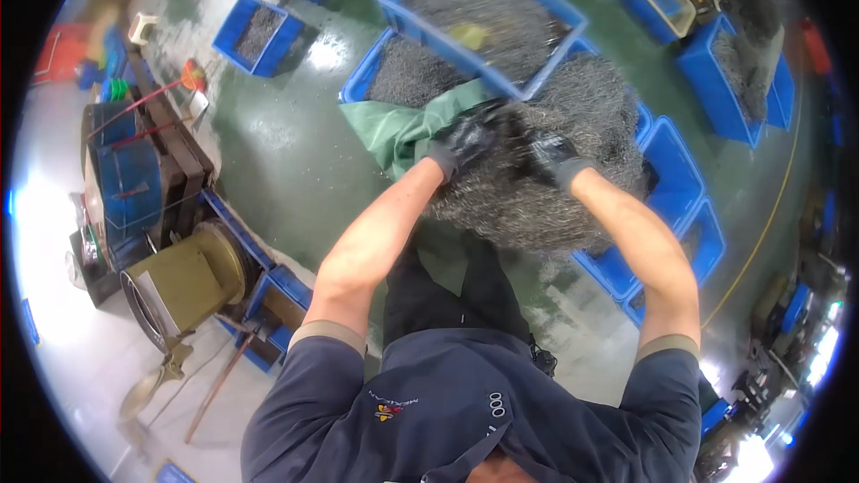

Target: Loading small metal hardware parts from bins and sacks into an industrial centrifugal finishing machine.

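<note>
Both my hands wear dark gloves. My left hand (pixel 465 145) and my right hand (pixel 548 156) grip the near edge of a blue plastic crate (pixel 537 80) full of small grey metal parts, which sits tilted above a big heap of the same grey parts (pixel 537 206). A yellow scoop-like object (pixel 471 34) lies in the crate among the parts. A green cloth or sheet (pixel 394 130) hangs just left of my left hand, under the crate's corner. Motion blur hides my fingers.
More blue crates with grey parts stand around: one (pixel 259 31) at the upper left, several at the right (pixel 734 80) and below the heap (pixel 680 188). A machine with an olive-coloured drum (pixel 183 282) stands at the left. The floor (pixel 286 161) is green and glossy.
</note>
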Demonstrator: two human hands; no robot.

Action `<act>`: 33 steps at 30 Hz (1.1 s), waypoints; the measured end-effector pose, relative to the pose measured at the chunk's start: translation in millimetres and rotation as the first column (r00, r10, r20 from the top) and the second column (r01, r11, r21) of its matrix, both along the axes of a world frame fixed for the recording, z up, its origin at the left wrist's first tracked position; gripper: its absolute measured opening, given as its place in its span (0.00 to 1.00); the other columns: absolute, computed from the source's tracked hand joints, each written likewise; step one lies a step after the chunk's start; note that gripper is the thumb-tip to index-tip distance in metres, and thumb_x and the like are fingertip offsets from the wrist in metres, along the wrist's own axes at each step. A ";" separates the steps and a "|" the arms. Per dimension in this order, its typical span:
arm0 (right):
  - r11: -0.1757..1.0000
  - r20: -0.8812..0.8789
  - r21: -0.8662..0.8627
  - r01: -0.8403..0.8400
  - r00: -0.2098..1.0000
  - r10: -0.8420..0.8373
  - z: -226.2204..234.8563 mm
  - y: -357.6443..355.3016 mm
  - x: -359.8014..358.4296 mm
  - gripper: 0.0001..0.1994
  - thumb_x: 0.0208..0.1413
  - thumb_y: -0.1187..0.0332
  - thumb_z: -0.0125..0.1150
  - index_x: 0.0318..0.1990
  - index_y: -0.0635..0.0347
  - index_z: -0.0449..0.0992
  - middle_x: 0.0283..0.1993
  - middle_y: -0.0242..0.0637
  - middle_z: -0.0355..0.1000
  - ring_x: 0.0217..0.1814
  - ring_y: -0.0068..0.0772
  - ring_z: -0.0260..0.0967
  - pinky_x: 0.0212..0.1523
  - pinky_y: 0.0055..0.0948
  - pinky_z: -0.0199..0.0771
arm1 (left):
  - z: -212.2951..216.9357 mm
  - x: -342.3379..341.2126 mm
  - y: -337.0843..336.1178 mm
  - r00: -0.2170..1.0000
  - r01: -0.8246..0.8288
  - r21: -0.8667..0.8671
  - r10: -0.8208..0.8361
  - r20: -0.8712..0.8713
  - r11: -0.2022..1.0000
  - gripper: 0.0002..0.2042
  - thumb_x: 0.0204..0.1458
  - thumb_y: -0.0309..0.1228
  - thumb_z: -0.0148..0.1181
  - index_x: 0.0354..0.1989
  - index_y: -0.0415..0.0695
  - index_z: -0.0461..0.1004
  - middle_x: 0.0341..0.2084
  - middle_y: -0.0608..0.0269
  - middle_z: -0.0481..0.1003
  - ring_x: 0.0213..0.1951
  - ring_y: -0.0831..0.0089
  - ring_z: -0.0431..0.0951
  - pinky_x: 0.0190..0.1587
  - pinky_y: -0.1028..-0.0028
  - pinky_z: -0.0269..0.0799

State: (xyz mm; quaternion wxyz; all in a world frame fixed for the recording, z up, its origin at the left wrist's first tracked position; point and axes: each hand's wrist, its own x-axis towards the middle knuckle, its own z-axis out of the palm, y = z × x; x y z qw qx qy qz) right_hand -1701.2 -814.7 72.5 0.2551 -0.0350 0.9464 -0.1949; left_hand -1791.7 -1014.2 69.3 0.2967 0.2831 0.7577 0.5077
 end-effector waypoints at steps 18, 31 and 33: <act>0.992 -0.267 -0.036 -0.124 0.957 0.110 -122.8 -65.7 -70.9 0.26 0.61 0.64 0.43 0.66 0.60 0.56 0.67 0.52 0.56 0.67 0.52 0.55 0.67 0.39 0.55 | -70.6 33.5 -44.3 0.947 -0.132 -0.221 0.057 -0.317 0.966 0.35 0.53 0.33 0.53 0.69 0.43 0.49 0.59 0.46 0.64 0.50 0.52 0.71 0.52 0.56 0.65; 0.986 -0.089 -0.145 -0.086 0.993 0.073 -121.0 -40.5 -95.0 0.34 0.43 0.69 0.66 0.62 0.59 0.63 0.68 0.53 0.54 0.69 0.53 0.52 0.70 0.39 0.53 | -201.9 44.6 -227.7 0.970 -0.168 -0.756 -0.030 -0.240 0.633 0.23 0.49 0.44 0.59 0.52 0.47 0.73 0.52 0.50 0.71 0.59 0.55 0.67 0.60 0.59 0.61; 0.983 -0.154 -0.057 -0.176 0.974 0.165 -111.1 -46.1 -104.0 0.34 0.43 0.71 0.66 0.62 0.60 0.63 0.66 0.53 0.57 0.69 0.53 0.54 0.70 0.38 0.54 | -201.1 38.2 -227.8 0.999 -0.025 -0.825 -0.015 -0.040 0.565 0.21 0.49 0.43 0.59 0.49 0.46 0.74 0.49 0.50 0.73 0.57 0.55 0.69 0.59 0.60 0.62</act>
